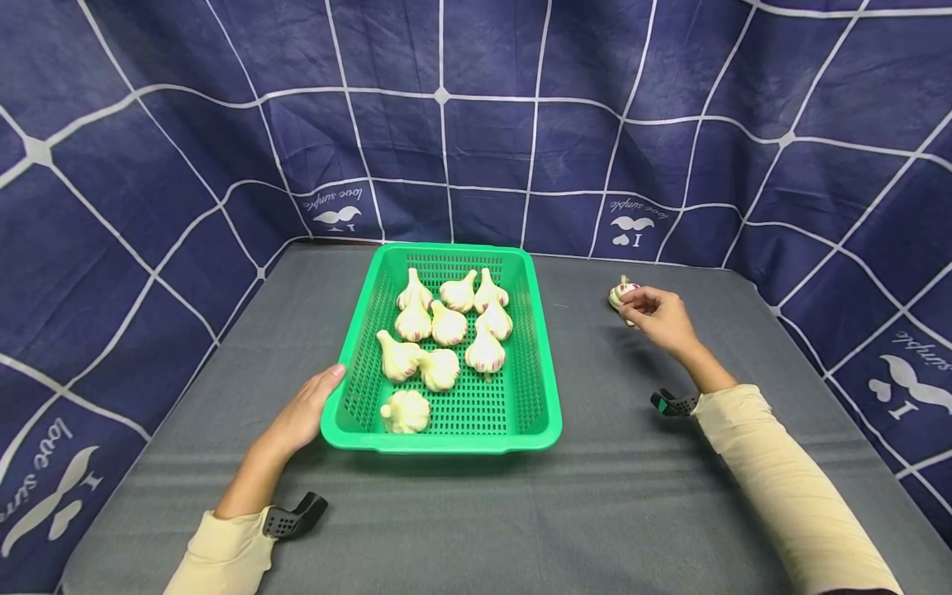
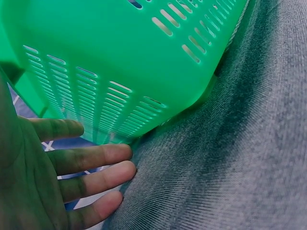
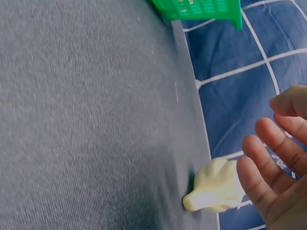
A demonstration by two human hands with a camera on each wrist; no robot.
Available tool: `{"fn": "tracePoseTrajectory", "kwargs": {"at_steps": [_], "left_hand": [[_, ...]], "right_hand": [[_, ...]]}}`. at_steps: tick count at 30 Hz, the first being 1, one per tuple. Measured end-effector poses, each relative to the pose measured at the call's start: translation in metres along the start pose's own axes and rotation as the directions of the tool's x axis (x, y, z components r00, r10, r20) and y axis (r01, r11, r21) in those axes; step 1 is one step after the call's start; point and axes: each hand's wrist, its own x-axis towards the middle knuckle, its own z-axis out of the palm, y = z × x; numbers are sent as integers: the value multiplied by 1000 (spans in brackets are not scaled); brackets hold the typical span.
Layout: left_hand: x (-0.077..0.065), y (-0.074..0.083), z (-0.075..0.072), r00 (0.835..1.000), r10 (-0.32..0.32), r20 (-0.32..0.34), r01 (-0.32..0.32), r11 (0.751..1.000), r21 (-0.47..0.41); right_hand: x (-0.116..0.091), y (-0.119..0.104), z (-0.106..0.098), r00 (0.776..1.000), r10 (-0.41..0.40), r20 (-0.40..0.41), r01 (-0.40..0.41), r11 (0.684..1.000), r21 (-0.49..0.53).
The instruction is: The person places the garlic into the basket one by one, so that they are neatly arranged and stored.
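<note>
A green plastic basket (image 1: 442,444) with slotted walls holds several white garlic bulbs (image 1: 485,354), some streaked with purple. At its left side is my left hand (image 1: 303,411), against or very near the rim. The left wrist view shows its fingers (image 2: 98,184) extended beside the slotted wall; the thumb is hidden there. A single garlic bulb (image 1: 621,293) lies on the table to the right of the basket. My right hand (image 1: 660,318) hovers right by this bulb (image 3: 216,187), fingers loosely bent and not wrapped around it. Part of the bulb is behind the hand.
Grey cloth covers the table (image 1: 595,496). A dark blue curtain (image 1: 491,140) with white grid lines rises along the back and both sides. Each wrist wears a dark band, the left one (image 1: 296,516) and the right one (image 1: 673,403).
</note>
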Motion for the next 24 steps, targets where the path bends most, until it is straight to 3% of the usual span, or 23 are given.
{"fn": "tracePoseTrajectory", "kwargs": {"at_steps": [5,15,24], "left_hand": [[0,0,0,1000,5,1,-5,1000,0],[-1,1,0,1000,-7,1,7,1000,3],[-1,1,1,1000,-6,5,6,1000,-8]], "right_hand": [[1,5,-4,998,-19,-55,16,998,-53],[5,14,-8,995,25,-95,-49,964,-262],[13,23,-8,994,52,-94,-77,955,-288]]}}
